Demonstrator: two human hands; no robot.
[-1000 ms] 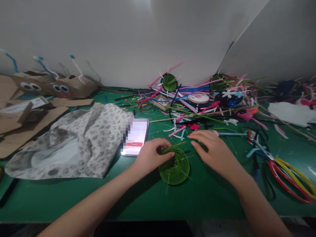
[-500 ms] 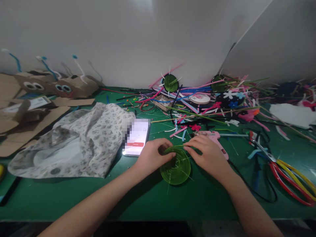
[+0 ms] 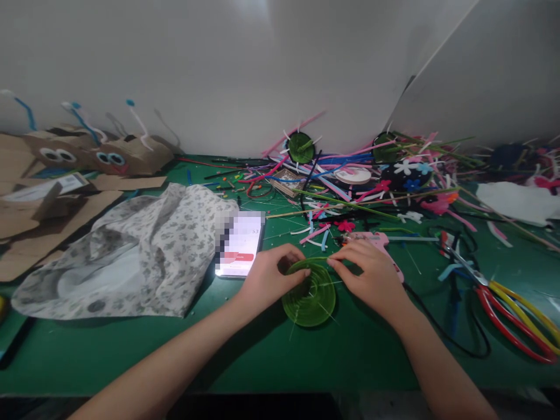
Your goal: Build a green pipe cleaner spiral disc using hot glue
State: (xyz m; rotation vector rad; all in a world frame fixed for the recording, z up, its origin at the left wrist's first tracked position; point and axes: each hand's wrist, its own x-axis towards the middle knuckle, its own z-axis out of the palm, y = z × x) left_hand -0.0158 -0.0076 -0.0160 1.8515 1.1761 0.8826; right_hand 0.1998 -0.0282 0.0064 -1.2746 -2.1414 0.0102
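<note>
A green pipe cleaner coil (image 3: 312, 303), wound into a round spiral disc, is held just above or on the green table. My left hand (image 3: 275, 271) pinches its upper left rim, thumb on the near face and fingers behind. At the top right edge, my right hand (image 3: 365, 265) pinches the outer green strand between thumb and fingertips. Thin pale glue threads cross the disc and trail from it. Just behind my right hand lies a pink glue gun (image 3: 380, 240), partly hidden by the hand.
A lit phone (image 3: 240, 242) and a patterned cloth (image 3: 175, 233) lie left, with cardboard figures (image 3: 131, 154) behind. Red and yellow handled scissors (image 3: 503, 303) rest at right. Loose pipe cleaners (image 3: 324, 175) and a white roll (image 3: 352, 175) crowd the back; a black cord (image 3: 446, 335) curves at right.
Both hands keep nearly the same places on the green coil. The glue threads on the disc sit at a slightly different angle, and my right fingertips have shifted slightly right along the strand.
</note>
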